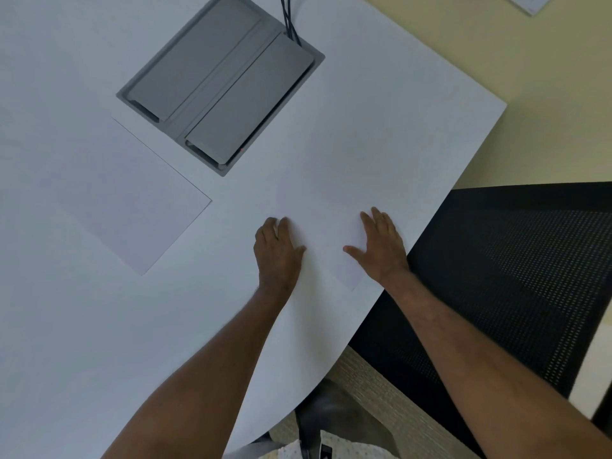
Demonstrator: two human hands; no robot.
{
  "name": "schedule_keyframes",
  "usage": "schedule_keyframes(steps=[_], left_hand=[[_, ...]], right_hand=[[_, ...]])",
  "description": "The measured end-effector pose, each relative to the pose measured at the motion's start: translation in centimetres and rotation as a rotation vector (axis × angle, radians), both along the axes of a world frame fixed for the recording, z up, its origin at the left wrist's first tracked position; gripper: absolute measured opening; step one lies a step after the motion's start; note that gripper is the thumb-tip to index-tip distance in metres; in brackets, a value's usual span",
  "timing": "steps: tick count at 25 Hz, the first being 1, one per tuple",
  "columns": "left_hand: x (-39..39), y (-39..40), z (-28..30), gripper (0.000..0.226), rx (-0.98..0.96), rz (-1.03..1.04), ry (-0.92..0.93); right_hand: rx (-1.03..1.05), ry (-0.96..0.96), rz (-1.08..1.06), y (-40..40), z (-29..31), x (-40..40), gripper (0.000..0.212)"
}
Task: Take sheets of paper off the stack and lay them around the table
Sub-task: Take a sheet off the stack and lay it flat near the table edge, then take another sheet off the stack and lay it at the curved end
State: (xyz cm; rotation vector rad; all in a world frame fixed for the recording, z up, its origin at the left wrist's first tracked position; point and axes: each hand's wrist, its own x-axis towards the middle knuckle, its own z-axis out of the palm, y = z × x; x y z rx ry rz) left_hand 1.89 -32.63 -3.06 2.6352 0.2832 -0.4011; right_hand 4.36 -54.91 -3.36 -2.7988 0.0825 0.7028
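A faint sheet of paper (331,200) is pressed flat on the counter (99,326) between the left hand (277,253) and right hand (381,246) — both spread wide, nothing gripped — its long side pointing away.

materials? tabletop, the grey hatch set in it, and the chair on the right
Tabletop: looks like matte white laminate, smooth and even, no grain; the core can't be seen.
Grey hatch: probably brushed or painted metal, possibly plastic; flat satin flaps with crisp edges.
Chair: black mesh fabric, going by its regular grid of tiny holes.
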Motion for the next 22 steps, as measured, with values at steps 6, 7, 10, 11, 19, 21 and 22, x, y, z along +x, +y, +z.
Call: schedule_keyframes(steps=[6,7,10,11,19,21,22], left_hand=[[-0.1,-0.3,0.0,0.065,0.041,-0.066,0.009],[-0.1,-0.3,0.0,0.065,0.044,-0.066,0.008],[0.0,-0.4,0.1,0.065,0.043,-0.066,0.017],[0.0,-0.3,0.1,0.065,0.040,-0.064,0.019],[0.0,0.2,0.5,0.065,0.015,-0.080,0.029],[-0.2,1.0,0.8,0.065,-0.030,-0.098,0.021],[-0.3,1.7,0.9,0.064,-0.047,-0.100,0.015]], right_hand=[[0.010,0.005,0.016,-1.3,0.2,0.4,0.093],[0.012,0.004,0.016,-1.3,0.2,0.5,0.093],[0.018,0.001,0.010,-1.3,0.2,0.5,0.093],[0.021,0.003,0.009,-1.3,0.2,0.4,0.093],[0.009,-0.003,0.014,-0.9,0.8,0.5,0.089],[0.046,-0.081,-0.020,0.0,1.2,0.4,0.077],[0.083,-0.136,-0.037,0.8,1.5,0.5,0.068]])
